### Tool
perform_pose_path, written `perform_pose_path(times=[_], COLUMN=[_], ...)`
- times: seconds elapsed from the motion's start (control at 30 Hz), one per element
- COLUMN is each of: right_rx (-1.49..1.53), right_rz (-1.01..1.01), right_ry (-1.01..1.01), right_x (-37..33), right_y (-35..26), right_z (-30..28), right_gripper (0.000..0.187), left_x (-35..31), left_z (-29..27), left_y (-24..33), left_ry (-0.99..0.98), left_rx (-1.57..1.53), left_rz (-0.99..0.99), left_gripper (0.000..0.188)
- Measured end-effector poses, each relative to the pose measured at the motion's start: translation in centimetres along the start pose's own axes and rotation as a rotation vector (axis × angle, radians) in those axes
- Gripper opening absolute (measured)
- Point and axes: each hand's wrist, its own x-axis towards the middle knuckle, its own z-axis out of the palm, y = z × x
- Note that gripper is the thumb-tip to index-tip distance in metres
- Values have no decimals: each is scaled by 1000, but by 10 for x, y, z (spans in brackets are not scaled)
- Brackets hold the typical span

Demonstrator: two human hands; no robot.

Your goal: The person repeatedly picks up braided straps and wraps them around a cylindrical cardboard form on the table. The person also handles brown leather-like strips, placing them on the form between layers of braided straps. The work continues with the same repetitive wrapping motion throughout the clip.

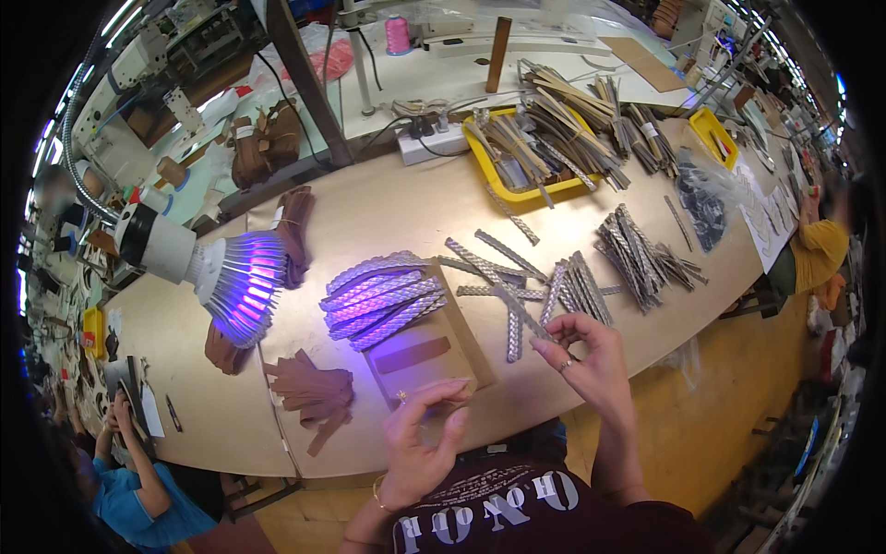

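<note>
R hand (595,365) pinching grey strip (520,311), far end fwd-L of grip. L hand (417,448) apart, thumb & fingers parted, nr brown strip (413,355) on cardbd (475,355). Braided strips (383,300), purple-lit, beyond L hand.

Violet glow from the lamp (242,288), pale glare on the tabletop (392,208), fisheye curvature toward dark edges.

Pink thread spool (397,35) on white back table (434,81) — dark pen (173,414) near co-worker in blue shirt (129,503), left.
</note>
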Motion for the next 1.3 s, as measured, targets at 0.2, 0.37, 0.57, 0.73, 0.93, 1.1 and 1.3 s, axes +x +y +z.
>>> perform_pose_path(times=[0.2,0.37,0.57,0.73,0.93,1.1,1.3], right_rx=[-318,-588,-439,-137,208,413,368], right_rz=[38,92,129,195,177,252,248], right_ry=[66,306,301,328,236,99,36], right_x=[2,21,31,22,11,7,4], right_y=[45,78,90,94,84,86,102], right_z=[18,26,20,-7,-29,-27,-36], right_gripper=[33,39,31,34,35,37,36], left_x=[-3,-4,-1,1,11,18,37], left_z=[2,-2,-2,1,26,94,134], left_y=[-2,3,4,4,-4,-32,-89], left_ry=[6,14,8,-15,-324,-403,-380], left_rx=[57,85,108,105,297,362,578], left_rz=[-45,-28,19,-8,128,174,311], left_gripper=[19,18,18,19,32,61,68])
